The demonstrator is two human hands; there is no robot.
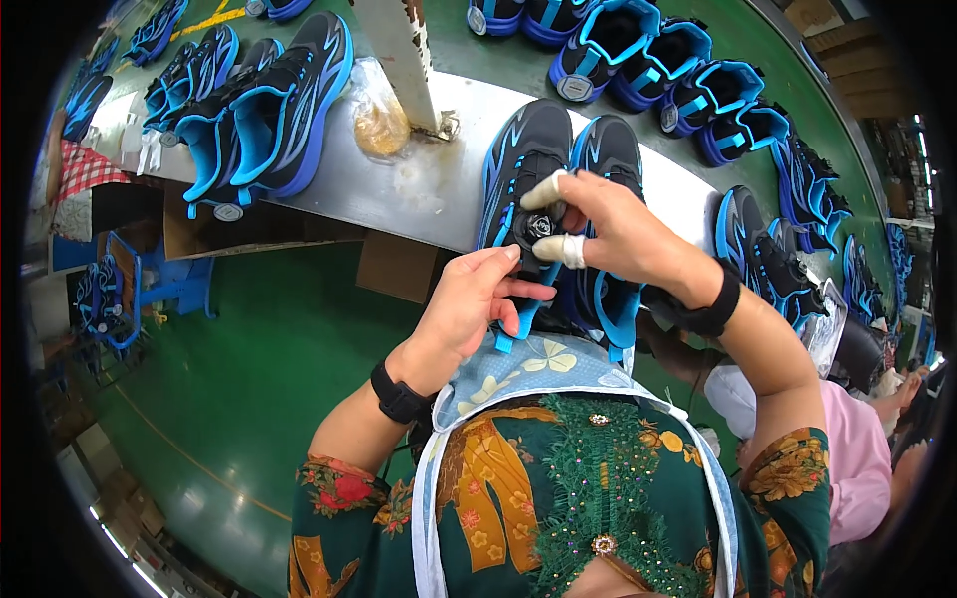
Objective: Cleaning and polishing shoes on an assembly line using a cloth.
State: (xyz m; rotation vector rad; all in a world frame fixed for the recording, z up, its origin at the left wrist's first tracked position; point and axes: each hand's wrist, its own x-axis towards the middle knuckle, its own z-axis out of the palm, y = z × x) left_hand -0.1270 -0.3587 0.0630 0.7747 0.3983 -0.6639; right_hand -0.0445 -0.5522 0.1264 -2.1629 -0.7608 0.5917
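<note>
You stand over a glossy green floor (249,399) that mirrors overhead light at seven o'clock. A grey metal bench (429,189) runs from ten to three o'clock, a white post (399,50) at twelve.

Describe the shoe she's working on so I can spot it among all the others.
On the long pale bench, look at the near edge, between both hands. It is the black-and-blue shoe under the right hand and left hand; unlike its neighbours, fingers pinch its round dial.

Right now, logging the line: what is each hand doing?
Left hand: closed on the near end of the black and blue shoe.
Right hand: fingers pinching the round dial on that shoe.
</note>
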